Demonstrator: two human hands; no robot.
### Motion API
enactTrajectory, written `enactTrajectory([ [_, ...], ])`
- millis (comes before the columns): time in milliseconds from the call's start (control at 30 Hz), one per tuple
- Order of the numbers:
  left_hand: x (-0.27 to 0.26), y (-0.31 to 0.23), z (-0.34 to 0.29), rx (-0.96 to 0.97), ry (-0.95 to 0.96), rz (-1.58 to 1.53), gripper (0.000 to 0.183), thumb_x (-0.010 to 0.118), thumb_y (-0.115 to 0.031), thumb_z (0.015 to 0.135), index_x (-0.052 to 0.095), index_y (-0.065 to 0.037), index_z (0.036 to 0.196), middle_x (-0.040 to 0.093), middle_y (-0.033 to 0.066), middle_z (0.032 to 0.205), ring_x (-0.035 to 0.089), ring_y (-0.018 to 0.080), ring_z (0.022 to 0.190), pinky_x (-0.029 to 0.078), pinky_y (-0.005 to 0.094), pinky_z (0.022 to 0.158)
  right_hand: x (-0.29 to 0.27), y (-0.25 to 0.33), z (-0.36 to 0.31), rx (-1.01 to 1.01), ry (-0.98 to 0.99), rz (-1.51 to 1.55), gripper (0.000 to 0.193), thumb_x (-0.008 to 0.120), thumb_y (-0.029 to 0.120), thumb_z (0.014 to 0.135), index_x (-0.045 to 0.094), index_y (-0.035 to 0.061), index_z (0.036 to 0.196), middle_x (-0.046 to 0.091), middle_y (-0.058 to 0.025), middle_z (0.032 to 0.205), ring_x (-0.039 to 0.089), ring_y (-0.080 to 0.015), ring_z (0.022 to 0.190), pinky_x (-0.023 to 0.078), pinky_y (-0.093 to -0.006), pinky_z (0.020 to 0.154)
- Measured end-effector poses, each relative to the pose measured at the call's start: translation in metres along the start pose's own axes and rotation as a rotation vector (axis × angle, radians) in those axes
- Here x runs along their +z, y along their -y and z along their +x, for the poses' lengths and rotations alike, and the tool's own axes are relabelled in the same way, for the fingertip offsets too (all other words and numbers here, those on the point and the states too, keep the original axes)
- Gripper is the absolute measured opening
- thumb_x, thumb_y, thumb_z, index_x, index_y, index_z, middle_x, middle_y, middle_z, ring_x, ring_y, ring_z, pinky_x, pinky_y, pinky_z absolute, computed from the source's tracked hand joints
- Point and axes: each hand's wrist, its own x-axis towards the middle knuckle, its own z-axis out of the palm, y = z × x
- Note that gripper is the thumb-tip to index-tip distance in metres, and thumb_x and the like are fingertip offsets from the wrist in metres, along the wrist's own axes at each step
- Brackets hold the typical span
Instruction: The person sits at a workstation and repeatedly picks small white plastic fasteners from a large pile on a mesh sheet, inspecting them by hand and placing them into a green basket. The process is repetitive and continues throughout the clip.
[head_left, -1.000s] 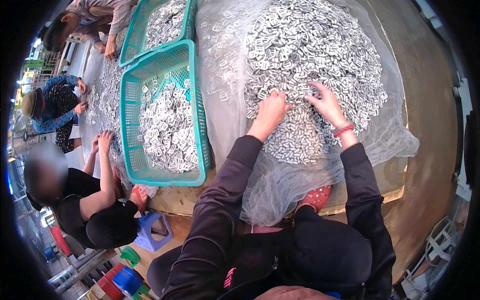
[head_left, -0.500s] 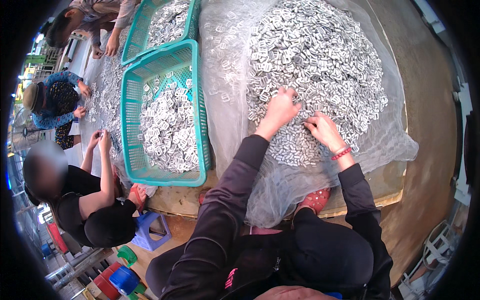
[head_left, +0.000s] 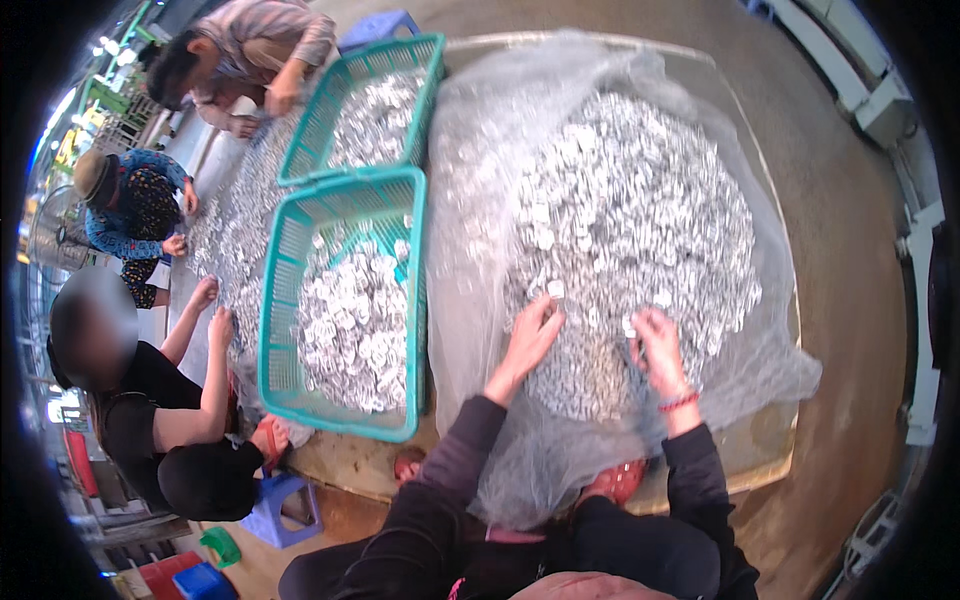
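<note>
A large heap of small silver metal buckles (head_left: 630, 190) lies on a sheer white mesh cloth (head_left: 470, 230). At the heap's near left edge is my left hand (head_left: 530, 345), fingers bent, with a bright buckle (head_left: 556, 289) at its fingertips. My right hand (head_left: 660, 352), wearing a red bead bracelet (head_left: 679, 402), pinches a small shiny buckle (head_left: 628, 325) between thumb and finger. Both hands are somewhat blurred. Between and below them, small grey slug-like metal pieces (head_left: 580, 385) form a patch at the near side of the heap.
Left of the cloth stand two green plastic baskets (head_left: 418, 300) holding buckles. Beyond them several people (head_left: 130, 390) sit along another spread of metal pieces (head_left: 245, 215). A blue stool (head_left: 285, 512) is at lower left. The table's edge (head_left: 765, 480) runs along the near right.
The view has shifted, so the heap and baskets sit lower in the picture. My hands have moved apart, and shiny buckles now show at their fingertips.
</note>
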Motion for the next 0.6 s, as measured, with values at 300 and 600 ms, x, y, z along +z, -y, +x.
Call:
enactTrajectory([
  [300,-0.011,-0.046,-0.013,-0.201,0.353,-1.397,0.026,0.049,-0.007,0.079,0.052,-0.009,0.104,0.056,0.0074,0.084,0.047,0.009,0.059,0.028,0.0177,0.039,0.017,0.009,-0.006,0.099,0.208,0.229,0.015,0.059,0.014,0.092,0.062,0.0014,0.1,0.059,-0.001,0.073,0.047,-0.005,0.05,0.025,-0.0189,0.037],
  [600,0.012,-0.055,-0.017,0.178,0.019,-0.144,0.027,0.067,-0.023,0.086,0.063,-0.006,0.106,0.058,0.0045,0.086,0.058,0.0194,0.071,0.045,0.0331,0.063,0.031,0.002,-0.017,-0.039,0.134,0.144,0.014,0.057,0.008,0.09,0.063,0.0,0.099,0.055,0.0005,0.065,0.046,-0.0048,0.046,0.027,-0.0188,0.037],
])
